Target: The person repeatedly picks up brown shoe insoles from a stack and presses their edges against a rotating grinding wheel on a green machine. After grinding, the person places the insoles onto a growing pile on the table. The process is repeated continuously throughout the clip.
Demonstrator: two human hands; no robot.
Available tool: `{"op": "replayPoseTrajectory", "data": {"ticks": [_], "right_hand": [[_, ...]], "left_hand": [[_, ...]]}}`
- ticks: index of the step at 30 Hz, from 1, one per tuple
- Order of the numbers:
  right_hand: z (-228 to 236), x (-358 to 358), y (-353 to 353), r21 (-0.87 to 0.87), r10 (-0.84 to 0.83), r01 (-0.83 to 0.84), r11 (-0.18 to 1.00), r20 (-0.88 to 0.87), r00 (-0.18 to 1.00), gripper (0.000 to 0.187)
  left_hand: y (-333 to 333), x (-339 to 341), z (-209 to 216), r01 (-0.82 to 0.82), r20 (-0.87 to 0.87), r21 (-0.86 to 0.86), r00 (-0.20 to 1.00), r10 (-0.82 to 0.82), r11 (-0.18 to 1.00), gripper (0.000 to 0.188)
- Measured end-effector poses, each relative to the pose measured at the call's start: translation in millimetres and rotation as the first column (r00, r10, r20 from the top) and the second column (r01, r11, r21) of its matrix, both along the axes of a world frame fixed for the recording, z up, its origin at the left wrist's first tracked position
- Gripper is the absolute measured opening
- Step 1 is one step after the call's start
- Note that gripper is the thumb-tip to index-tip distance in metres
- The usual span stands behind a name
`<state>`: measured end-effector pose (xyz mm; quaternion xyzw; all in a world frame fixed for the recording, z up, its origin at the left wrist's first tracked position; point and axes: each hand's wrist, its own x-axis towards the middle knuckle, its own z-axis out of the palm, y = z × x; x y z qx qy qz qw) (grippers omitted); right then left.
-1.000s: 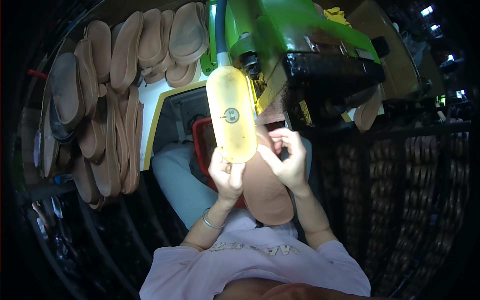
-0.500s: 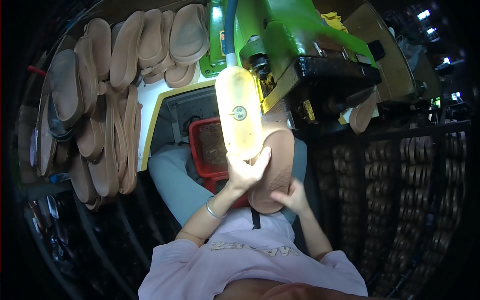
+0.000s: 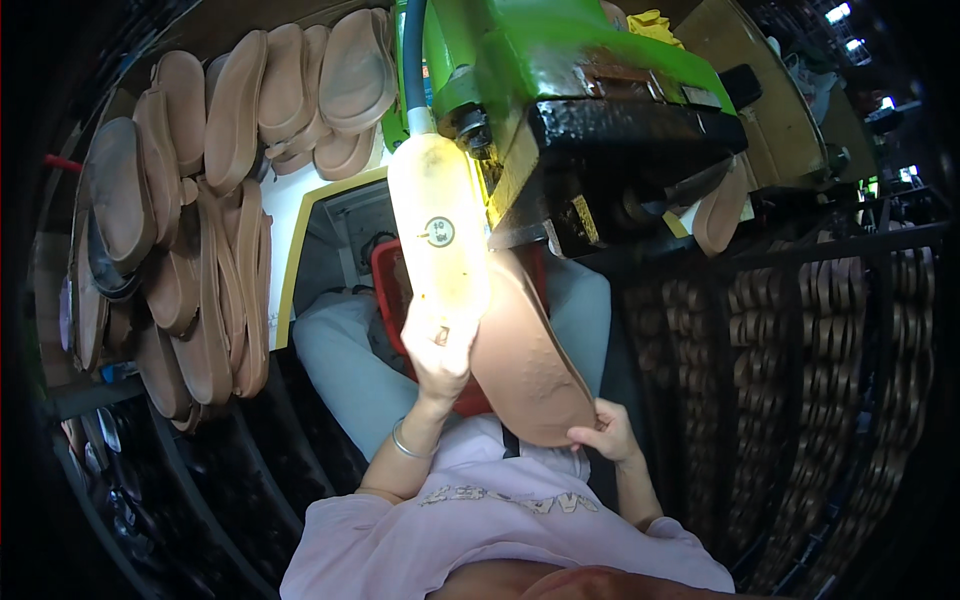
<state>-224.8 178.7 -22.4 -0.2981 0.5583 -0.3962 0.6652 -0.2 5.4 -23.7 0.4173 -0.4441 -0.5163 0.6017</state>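
A tan shoe sole (image 3: 530, 365) is tilted in front of my lap, its bumpy face up. My right hand (image 3: 608, 436) grips its near right end, thumb on top. My left hand (image 3: 440, 355) is closed at the sole's left edge, just under a bright yellow-white lamp (image 3: 438, 220). The lamp's glare washes out some of the left fingers. The lamp also covers part of the sole's far end, close below a green machine (image 3: 590, 60) with a black head (image 3: 635, 140).
Many tan soles (image 3: 235, 110) lie piled at the left on a yellow-edged table (image 3: 295, 250). A red bin (image 3: 390, 275) stands between my knees. One sole (image 3: 720, 205) rests right of the machine. Racks of brown soles (image 3: 770, 360) fill the right side; a cardboard box (image 3: 790, 130) is behind.
The sole has turned, its near end swinging right and its far end left. My right hand has shifted down to that near end; my left hand has moved left. The whole view has shifted slightly.
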Motion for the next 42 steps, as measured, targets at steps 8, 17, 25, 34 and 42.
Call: {"op": "replayPoseTrajectory", "data": {"ticks": [8,17,25,34,42], "right_hand": [[-31,-40,-12,-0.182,-0.66,0.656,0.733,0.045,0.75,0.021],[-20,-60,-49,-0.226,-0.905,0.945,0.234,0.304,0.297,0.023],[11,-152,-73,-0.488,-0.839,0.78,0.393,0.157,0.521,0.038],[59,-271,-117,-0.618,-0.826,0.642,0.454,-0.023,0.563,0.053],[25,-290,-126,-0.389,-0.799,0.908,0.154,0.492,0.346,0.019]], "left_hand": [[3,-16,22,0.241,-0.137,0.14,0.965,-0.222,0.96,0.041],[23,-188,-3,0.475,-0.378,0.23,0.848,-0.372,0.849,0.05],[71,-198,-21,0.608,-0.429,0.222,0.763,-0.484,0.762,0.047],[-10,-232,-1,0.768,-0.314,0.104,0.628,-0.712,0.632,0.044],[-105,-270,73,0.721,-0.585,-0.173,0.473,-0.659,0.671,0.055]]}}
